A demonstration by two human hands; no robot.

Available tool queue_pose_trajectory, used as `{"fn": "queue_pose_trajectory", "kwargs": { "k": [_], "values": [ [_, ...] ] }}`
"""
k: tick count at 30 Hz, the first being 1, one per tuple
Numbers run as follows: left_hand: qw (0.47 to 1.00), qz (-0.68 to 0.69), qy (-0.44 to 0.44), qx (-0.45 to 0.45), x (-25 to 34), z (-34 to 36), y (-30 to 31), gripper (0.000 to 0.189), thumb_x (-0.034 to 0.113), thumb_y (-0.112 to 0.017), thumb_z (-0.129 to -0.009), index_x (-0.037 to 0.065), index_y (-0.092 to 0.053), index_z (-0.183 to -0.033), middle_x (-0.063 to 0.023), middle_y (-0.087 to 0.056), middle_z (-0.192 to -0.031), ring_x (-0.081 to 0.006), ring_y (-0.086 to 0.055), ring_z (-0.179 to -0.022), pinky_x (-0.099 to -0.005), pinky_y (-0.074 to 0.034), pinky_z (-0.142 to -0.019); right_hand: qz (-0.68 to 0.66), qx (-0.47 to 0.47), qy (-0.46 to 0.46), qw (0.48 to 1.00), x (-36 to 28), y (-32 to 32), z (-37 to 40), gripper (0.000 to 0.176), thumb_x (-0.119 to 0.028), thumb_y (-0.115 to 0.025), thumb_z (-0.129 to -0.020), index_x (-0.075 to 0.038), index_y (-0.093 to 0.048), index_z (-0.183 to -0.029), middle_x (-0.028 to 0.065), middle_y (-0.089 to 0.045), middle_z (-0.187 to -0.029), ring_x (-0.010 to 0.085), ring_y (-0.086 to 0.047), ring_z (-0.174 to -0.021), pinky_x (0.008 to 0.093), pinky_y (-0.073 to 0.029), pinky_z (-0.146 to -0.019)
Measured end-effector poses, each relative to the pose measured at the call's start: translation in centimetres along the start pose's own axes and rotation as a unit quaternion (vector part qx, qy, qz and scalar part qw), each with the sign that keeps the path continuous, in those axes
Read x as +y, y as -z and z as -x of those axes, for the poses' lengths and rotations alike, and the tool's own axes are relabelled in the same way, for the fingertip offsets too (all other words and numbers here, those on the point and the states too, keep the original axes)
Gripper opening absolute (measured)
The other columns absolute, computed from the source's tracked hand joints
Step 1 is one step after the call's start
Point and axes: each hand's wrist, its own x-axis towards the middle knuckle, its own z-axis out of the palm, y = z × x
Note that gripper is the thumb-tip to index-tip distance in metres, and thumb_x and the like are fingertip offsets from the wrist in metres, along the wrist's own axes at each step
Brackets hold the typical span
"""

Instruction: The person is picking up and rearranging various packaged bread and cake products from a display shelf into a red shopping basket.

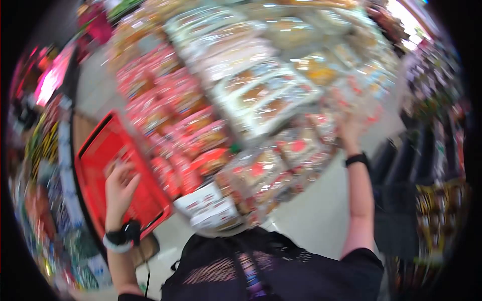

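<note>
My left hand is over the red basket at the left, its fingers apart and holding nothing. At the right, my right hand reaches to the clear plastic packages on the edge of the display; its fingers are blurred, and whether they grip a package cannot be made out. Between the two hands lie red packs of baked goods, white trays of wrapped food and clear bags with red marks.
A white sign with writing stands at the display's near edge. Shelves of goods line the far left. Dark racks and more packs are at the right. A figure in pink is at the upper left.
</note>
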Motion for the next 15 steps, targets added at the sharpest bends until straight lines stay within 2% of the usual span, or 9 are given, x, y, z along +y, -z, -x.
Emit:
{"fn": "queue_pose_trajectory", "kwargs": {
  "k": [1,2,4,5,6,8,9,11,15],
  "values": [
    [0.999,-0.010,-0.041,0.020,-0.4,-0.1,0.6,0.026,0.003,-0.063,-0.079,-0.001,-0.057,-0.104,-0.0048,-0.058,-0.099,-0.0129,-0.059,-0.087,-0.0260,-0.048,-0.077,0.057,-0.084,-0.019,0.995,0.2,0.3,-0.5,0.053,-0.043,-0.055,-0.082,-0.006,-0.052,-0.119,0.0186,-0.051,-0.120,0.0345,-0.046,-0.113,0.0518,-0.033,-0.093],
    [0.999,-0.019,-0.028,0.035,-0.2,-0.1,1.4,0.025,0.006,-0.065,-0.078,-0.001,-0.058,-0.101,-0.0055,-0.060,-0.095,-0.0123,-0.059,-0.087,-0.0250,-0.048,-0.076,-0.100,-0.134,-0.076,0.983,0.4,1.3,-0.9,0.052,-0.042,-0.056,-0.082,-0.005,-0.052,-0.118,0.0173,-0.057,-0.110,0.0330,-0.052,-0.105,0.0475,-0.037,-0.090],
    [0.991,-0.053,-0.065,0.099,-2.6,-1.1,4.5,0.024,0.011,-0.068,-0.076,-0.001,-0.061,-0.095,-0.0062,-0.062,-0.082,-0.0121,-0.060,-0.081,-0.0238,-0.047,-0.071,0.059,0.003,0.135,0.989,7.5,-3.3,-1.0,0.038,-0.023,-0.056,-0.079,-0.014,-0.055,-0.116,0.0127,-0.062,-0.091,0.0291,-0.056,-0.096,0.0431,-0.042,-0.085],
    [0.990,-0.058,-0.040,0.123,-3.8,-1.3,6.5,0.024,0.010,-0.068,-0.075,-0.002,-0.062,-0.094,-0.0068,-0.063,-0.081,-0.0127,-0.061,-0.079,-0.0248,-0.048,-0.070,0.094,-0.110,0.040,0.989,10.8,-5.8,-1.8,0.040,-0.018,-0.056,-0.077,-0.022,-0.056,-0.116,0.0093,-0.062,-0.097,0.0273,-0.055,-0.099,0.0425,-0.041,-0.087],
    [0.989,-0.057,-0.025,0.137,-5.1,-1.9,8.2,0.023,0.010,-0.068,-0.074,-0.002,-0.062,-0.093,-0.0074,-0.064,-0.080,-0.0133,-0.061,-0.077,-0.0258,-0.048,-0.069,0.161,-0.156,0.036,0.974,12.7,-5.6,-2.3,0.068,-0.058,-0.063,-0.071,-0.007,-0.058,-0.115,0.0179,-0.057,-0.114,0.0304,-0.051,-0.110,0.0450,-0.036,-0.095],
    [0.983,-0.111,0.035,0.145,-8.2,-3.3,12.1,0.025,0.009,-0.065,-0.077,-0.001,-0.062,-0.100,-0.0066,-0.063,-0.090,-0.0122,-0.059,-0.077,-0.0267,-0.049,-0.065,0.147,-0.047,-0.164,0.974,4.5,-0.1,-0.2,0.063,-0.057,-0.062,-0.072,-0.011,-0.060,-0.114,0.0208,-0.053,-0.119,0.0334,-0.047,-0.113,0.0428,-0.035,-0.096],
    [0.981,-0.112,0.040,0.152,-9.7,-4.0,13.3,0.025,0.009,-0.065,-0.077,-0.001,-0.062,-0.100,-0.0066,-0.063,-0.090,-0.0122,-0.059,-0.077,-0.0267,-0.049,-0.065,0.142,-0.049,-0.158,0.976,4.5,-0.4,0.2,0.063,-0.057,-0.062,-0.072,-0.011,-0.060,-0.114,0.0208,-0.053,-0.119,0.0334,-0.047,-0.113,0.0428,-0.035,-0.096],
    [0.962,-0.079,0.177,0.192,-12.3,-5.3,14.9,0.028,0.010,-0.072,-0.069,-0.005,-0.064,-0.092,-0.0117,-0.066,-0.084,-0.0162,-0.062,-0.075,-0.0286,-0.049,-0.067,0.098,-0.014,-0.105,0.990,4.7,-0.2,0.5,0.058,-0.053,-0.062,-0.075,-0.015,-0.058,-0.118,0.0239,-0.045,-0.125,0.0360,-0.040,-0.118,0.0426,-0.032,-0.098],
    [0.915,-0.187,0.293,0.206,-21.5,-9.1,14.0,0.035,0.017,-0.073,-0.065,-0.002,-0.065,-0.093,-0.0186,-0.066,-0.090,-0.0284,-0.064,-0.087,-0.0337,-0.051,-0.074,0.065,-0.026,-0.072,0.995,-2.5,4.8,3.2,0.054,-0.041,-0.066,-0.077,-0.011,-0.054,-0.121,0.0240,-0.039,-0.128,0.0354,-0.037,-0.121,0.0431,-0.031,-0.099]
  ]
}}
